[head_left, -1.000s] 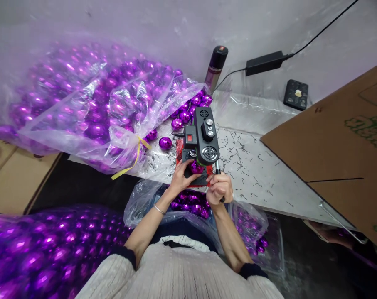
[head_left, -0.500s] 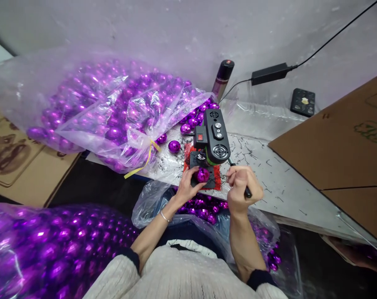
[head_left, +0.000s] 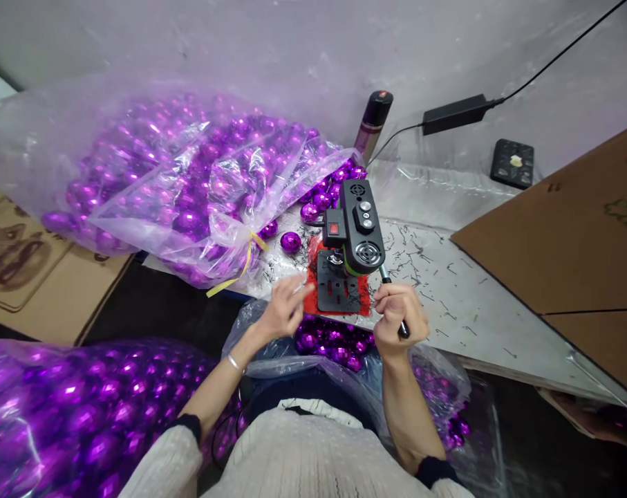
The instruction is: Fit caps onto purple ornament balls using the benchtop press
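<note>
My right hand [head_left: 400, 317] is wrapped round the black lever handle [head_left: 404, 330] of a small bench press [head_left: 362, 225] with a dark top housing and a red switch. Left of the press's base plate [head_left: 339, 294], my left hand [head_left: 281, 308] is in the air with its fingers apart and slightly blurred, nothing in it. Below the table edge, a clear plastic bag [head_left: 272, 363] lies open at my lap, holding shiny purple mirrored baubles [head_left: 339, 353]. One loose purple bauble [head_left: 291, 242] rests on the table left of the press.
A big clear bag of purple baubles [head_left: 189, 187] lies at the back left, tied with yellow ribbon [head_left: 235, 277]. Another full bag [head_left: 85, 415] is at lower left. Dark bits litter the tabletop [head_left: 422, 277]. A spray can [head_left: 374, 124], power adapter [head_left: 454, 115] and cardboard box [head_left: 567, 235] stand behind and right.
My left hand has let go of the bauble that was on the base plate and moved left. The plate now shows bare. My right hand keeps its hold on the lever handle.
</note>
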`<state>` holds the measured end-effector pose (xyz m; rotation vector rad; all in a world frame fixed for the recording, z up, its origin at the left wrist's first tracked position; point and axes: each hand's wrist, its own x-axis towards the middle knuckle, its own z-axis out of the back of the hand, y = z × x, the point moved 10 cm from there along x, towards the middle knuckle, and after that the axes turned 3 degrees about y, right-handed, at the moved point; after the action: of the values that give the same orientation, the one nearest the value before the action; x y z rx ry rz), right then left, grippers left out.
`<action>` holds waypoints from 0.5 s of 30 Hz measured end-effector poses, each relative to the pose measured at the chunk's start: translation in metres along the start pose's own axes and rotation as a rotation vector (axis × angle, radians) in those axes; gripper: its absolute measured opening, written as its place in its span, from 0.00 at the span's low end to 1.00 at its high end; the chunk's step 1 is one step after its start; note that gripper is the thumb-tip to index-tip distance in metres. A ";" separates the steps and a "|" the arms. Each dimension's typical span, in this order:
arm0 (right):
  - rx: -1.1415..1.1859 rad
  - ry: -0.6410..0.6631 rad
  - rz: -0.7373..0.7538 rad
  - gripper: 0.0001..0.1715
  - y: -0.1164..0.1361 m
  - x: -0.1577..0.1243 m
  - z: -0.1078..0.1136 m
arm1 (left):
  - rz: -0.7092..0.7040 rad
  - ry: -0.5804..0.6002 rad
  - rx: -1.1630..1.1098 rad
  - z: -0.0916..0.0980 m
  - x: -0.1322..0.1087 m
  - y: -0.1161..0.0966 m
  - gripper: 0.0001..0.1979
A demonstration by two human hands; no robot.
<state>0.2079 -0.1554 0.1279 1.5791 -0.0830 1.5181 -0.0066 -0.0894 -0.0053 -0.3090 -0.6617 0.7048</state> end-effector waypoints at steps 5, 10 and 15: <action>0.013 -0.009 -0.001 0.20 0.001 0.000 -0.001 | 0.407 -0.242 0.042 0.025 0.071 0.099 0.27; 0.008 0.012 0.033 0.20 0.005 0.003 -0.001 | 0.514 -0.082 -0.056 0.001 0.097 0.129 0.32; 0.006 0.016 0.027 0.19 0.006 0.005 -0.002 | 0.727 -0.236 -0.598 -0.005 0.062 0.126 0.34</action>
<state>0.2044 -0.1551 0.1345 1.5762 -0.0905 1.5532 -0.0309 0.0442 -0.0403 -1.0632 -0.9942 1.2400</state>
